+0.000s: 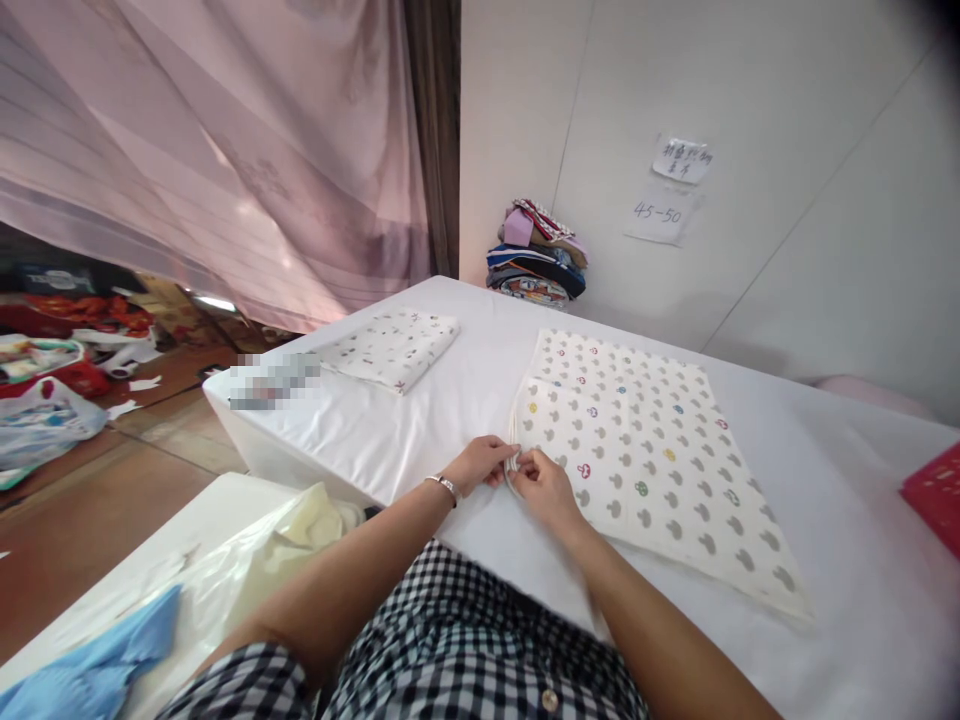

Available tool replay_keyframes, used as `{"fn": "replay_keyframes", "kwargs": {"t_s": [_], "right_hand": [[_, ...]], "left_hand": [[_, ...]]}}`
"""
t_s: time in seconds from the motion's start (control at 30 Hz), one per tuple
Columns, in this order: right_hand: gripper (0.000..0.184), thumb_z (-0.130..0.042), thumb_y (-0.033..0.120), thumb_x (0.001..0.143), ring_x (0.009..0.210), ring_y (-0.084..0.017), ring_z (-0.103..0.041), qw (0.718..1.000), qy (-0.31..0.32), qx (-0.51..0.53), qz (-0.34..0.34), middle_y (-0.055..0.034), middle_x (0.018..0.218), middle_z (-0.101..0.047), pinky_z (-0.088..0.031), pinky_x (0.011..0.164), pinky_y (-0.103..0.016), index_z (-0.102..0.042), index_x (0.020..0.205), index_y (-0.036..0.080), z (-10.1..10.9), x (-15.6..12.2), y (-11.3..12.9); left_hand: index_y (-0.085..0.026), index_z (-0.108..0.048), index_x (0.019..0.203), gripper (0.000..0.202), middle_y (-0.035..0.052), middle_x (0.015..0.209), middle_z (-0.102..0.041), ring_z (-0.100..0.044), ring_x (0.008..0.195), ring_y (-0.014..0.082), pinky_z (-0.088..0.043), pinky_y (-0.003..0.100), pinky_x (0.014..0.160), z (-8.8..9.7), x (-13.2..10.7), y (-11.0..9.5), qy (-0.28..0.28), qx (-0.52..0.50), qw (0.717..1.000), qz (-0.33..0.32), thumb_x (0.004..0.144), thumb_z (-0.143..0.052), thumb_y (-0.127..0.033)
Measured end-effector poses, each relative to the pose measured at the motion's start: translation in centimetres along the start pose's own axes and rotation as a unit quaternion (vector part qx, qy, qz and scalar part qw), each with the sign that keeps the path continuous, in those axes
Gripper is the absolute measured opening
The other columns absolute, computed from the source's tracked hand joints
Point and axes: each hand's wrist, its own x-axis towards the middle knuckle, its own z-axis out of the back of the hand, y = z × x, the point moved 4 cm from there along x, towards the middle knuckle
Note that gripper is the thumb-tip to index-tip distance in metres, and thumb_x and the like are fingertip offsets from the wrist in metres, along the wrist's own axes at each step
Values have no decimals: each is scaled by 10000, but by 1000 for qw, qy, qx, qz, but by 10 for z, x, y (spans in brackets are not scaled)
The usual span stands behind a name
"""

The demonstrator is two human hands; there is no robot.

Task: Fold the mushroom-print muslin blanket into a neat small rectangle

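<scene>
A cream cloth [637, 450] printed with grey mushrooms and a few coloured ones lies folded in layers on the white-covered table [420, 440]. My left hand [480, 465], with a bracelet at the wrist, pinches the cloth's near left edge. Right beside it my right hand [546, 488] grips the same edge, its fingers closed on the layers. The fingertips of both hands nearly meet there. Farther left on the table rests another folded white cloth [397, 345] with a sparse small print.
Folded fabrics [536, 255] are stacked at the table's back, against the wall. A red object [937, 500] sits at the right edge. Left of me, a lower white surface [225, 500] holds clear plastic and a blue cloth [97, 660]. Bags [45, 420] crowd the floor.
</scene>
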Motion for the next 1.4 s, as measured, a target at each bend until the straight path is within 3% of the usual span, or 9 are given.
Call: {"fn": "replay_keyframes", "kwargs": {"t_s": [0.37,0.7,0.8,0.9,1.0,1.27,1.4], "right_hand": [[173,-549,327,726,626,-139,-558,999,20,0,27,43,658,-602,-414,621,-258,-562,868,229,-2,-2,-1],[165,-507,262,784,696,-151,-540,991,25,-97,91,15,744,-585,-402,658,-267,-579,928,229,-5,-6,1],[153,-502,258,799,728,-154,-535,986,23,-126,108,7,765,-575,-398,673,-266,-576,929,226,-6,-9,3],[129,-494,263,822,777,-160,-528,975,32,-166,142,-6,797,-569,-391,683,-262,-579,911,223,-8,-12,5],[132,-481,245,839,840,-172,-524,962,43,-204,177,-21,846,-571,-394,718,-270,-580,923,221,-11,-14,6],[192,-451,179,843,893,-206,-513,942,44,-261,207,-65,921,-569,-423,757,-316,-578,986,195,-15,-19,9],[233,-448,161,838,905,-214,-510,941,45,-248,225,-74,948,-570,-434,783,-338,-579,1028,191,-15,-22,11]], "left_hand": [[-162,-498,657,163,-47,392,-482,-448,379,88,-367,196,416,0,-1,-2,-44,51,998,-8,753,-572,-272],[-168,-515,689,214,-33,401,-499,-476,391,115,-382,219,438,4,-3,-7,-49,138,989,-23,752,-552,-370],[-168,-542,683,169,-16,434,-522,-524,462,142,-383,231,484,9,0,-8,-69,232,969,-49,729,-553,-330],[-168,-572,669,134,25,560,-597,-574,603,173,-393,245,566,12,-1,-11,-116,344,927,-98,704,-553,-296],[-167,-598,701,140,54,693,-642,-583,681,189,-393,259,612,12,-2,-11,-145,393,900,-119,708,-537,-293],[-170,-582,697,176,39,683,-633,-574,665,177,-385,258,608,10,-2,-10,-141,363,915,-111,717,-555,-343],[-171,-571,715,154,54,716,-639,-585,703,193,-387,276,630,13,-5,-13,-156,407,893,-115,739,-532,-318]]}}
